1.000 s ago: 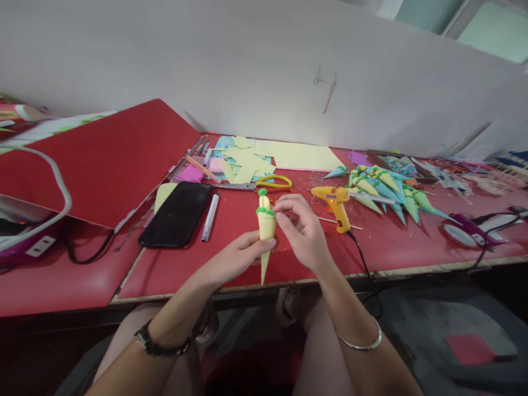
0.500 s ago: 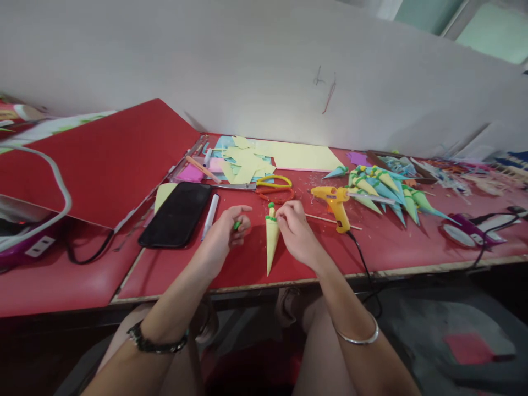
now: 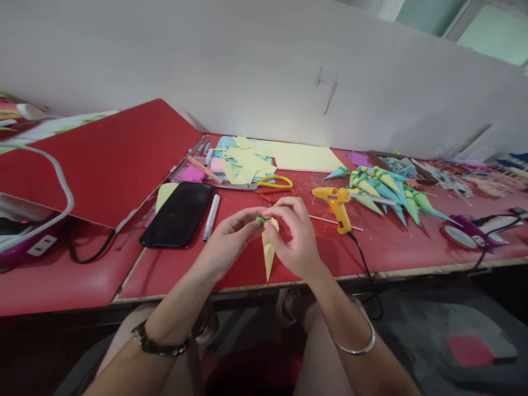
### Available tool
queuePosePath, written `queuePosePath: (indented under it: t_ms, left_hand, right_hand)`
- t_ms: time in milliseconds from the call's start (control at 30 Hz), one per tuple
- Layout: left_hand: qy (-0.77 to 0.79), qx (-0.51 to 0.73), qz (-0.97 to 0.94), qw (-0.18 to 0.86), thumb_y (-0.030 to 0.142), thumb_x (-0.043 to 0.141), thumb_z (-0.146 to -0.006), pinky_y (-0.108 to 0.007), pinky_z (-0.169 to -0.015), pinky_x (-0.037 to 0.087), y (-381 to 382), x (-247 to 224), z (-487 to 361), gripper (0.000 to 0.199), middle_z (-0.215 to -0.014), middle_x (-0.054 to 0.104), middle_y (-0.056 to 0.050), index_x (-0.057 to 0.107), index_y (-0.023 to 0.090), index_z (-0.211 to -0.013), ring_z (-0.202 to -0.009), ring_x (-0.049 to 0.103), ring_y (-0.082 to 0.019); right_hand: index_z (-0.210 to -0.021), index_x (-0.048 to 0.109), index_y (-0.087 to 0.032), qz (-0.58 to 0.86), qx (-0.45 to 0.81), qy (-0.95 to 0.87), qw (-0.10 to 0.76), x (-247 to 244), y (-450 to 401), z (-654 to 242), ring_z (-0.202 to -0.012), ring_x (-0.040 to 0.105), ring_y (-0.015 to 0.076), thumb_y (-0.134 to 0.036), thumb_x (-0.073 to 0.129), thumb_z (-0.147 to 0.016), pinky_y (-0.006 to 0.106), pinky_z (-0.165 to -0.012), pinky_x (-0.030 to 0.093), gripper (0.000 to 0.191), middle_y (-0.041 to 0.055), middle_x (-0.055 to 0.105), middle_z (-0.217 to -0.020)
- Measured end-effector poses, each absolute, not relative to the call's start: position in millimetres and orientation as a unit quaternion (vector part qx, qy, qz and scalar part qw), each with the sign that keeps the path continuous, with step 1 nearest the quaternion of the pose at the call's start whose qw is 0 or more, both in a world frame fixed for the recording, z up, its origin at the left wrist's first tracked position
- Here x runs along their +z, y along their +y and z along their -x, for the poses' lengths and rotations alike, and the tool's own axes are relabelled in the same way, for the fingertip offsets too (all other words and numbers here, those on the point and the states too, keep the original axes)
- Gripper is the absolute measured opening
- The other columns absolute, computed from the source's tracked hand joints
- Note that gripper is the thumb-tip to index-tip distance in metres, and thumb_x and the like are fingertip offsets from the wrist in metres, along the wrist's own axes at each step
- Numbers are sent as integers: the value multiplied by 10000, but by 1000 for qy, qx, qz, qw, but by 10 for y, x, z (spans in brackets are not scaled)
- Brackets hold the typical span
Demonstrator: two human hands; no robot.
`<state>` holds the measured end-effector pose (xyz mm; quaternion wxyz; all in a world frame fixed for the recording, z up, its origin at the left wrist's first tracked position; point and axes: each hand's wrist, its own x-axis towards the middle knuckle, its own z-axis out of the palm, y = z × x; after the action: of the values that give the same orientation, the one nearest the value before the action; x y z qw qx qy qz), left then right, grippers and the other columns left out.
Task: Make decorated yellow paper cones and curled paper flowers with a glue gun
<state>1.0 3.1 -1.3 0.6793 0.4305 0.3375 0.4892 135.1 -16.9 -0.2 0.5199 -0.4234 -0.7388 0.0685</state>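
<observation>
directly between fingertips (image 3: 252, 226), a green piece (image 3: 260, 220)

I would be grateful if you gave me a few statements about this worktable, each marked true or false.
1. The left hand pinches a small green piece. True.
2. The black phone lies to the right of the white pen. False: it lies to the left of it.
3. The yellow cone has its tip toward the person. True.
4. The scissors have two blue handle loops. False: one loop is yellow, the other red.
5. The cone pile lies to the right of the yellow glue gun. True.
</observation>
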Motion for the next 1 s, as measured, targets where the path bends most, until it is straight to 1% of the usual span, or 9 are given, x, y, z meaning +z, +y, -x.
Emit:
queuePosePath:
  t_ms: [100,167,300,433,600,733,800,900,1000]
  left_hand:
    - [335,498,-420,680,166,694,-623,-209,-727,480,42,-22,-9,200,-863,671,-3,677,188,-820,-792,600,-122]
    - [344,499,-415,678,171,700,-623,-194,-706,483,47,-19,-4,216,-850,672,3,673,194,-836,-777,603,-112]
    - [351,479,-439,674,227,709,-643,-192,-703,486,50,-22,14,225,-817,671,18,663,201,-862,-745,605,-98]
    - [352,465,-478,657,282,692,-671,-207,-703,479,54,-41,25,180,-787,658,13,658,177,-814,-715,592,-100]
    - [347,460,-518,632,304,662,-703,-191,-659,436,74,-73,40,149,-653,586,38,635,168,-756,-633,527,-79]
    - [345,446,-545,621,320,638,-723,-189,-625,397,69,-71,49,166,-624,527,42,608,157,-725,-609,471,-77]
    - [340,441,-548,624,321,636,-722,-194,-616,390,50,-47,43,172,-628,510,40,589,157,-707,-610,461,-82]
    - [341,453,-539,623,304,626,-723,-186,-594,381,15,6,26,161,-612,486,45,560,165,-676,-591,443,-81]
    - [372,483,-520,598,270,617,-719,-173,-574,372,3,39,8,121,-613,481,52,547,175,-694,-569,436,-72]
  right_hand:
    - [-985,583,-200,420,33,-769,481,-44,-153,-1350,-941,500,191,-184,484,-835,341,-852,438,181,75,476,-979]
    - [-985,598,-198,418,18,-775,474,-75,-129,-1363,-926,504,193,-174,477,-844,342,-835,445,188,78,495,-966]
    - [-932,616,-210,418,17,-765,490,-84,-114,-1378,-881,521,181,-170,486,-846,326,-790,459,161,62,519,-911]
    - [-933,614,-193,407,36,-760,505,-57,-133,-1364,-841,540,159,-143,502,-835,293,-761,464,157,53,534,-877]
    - [-861,616,-185,409,56,-744,525,-43,-149,-1352,-801,558,143,-145,521,-826,265,-718,471,109,43,555,-836]
    - [-839,605,-193,406,66,-743,527,-15,-160,-1366,-791,563,137,-151,508,-834,261,-715,468,106,33,569,-824]
    - [-828,598,-188,405,66,-735,540,0,-154,-1394,-787,567,137,-148,497,-838,264,-721,465,109,30,582,-811]
    - [-822,591,-193,427,69,-685,586,4,-117,-1471,-764,573,141,-161,487,-840,273,-705,472,111,26,601,-789]
    - [-827,593,-199,455,114,-619,630,-19,-73,-1545,-739,588,145,-198,494,-833,281,-676,489,99,26,614,-784]
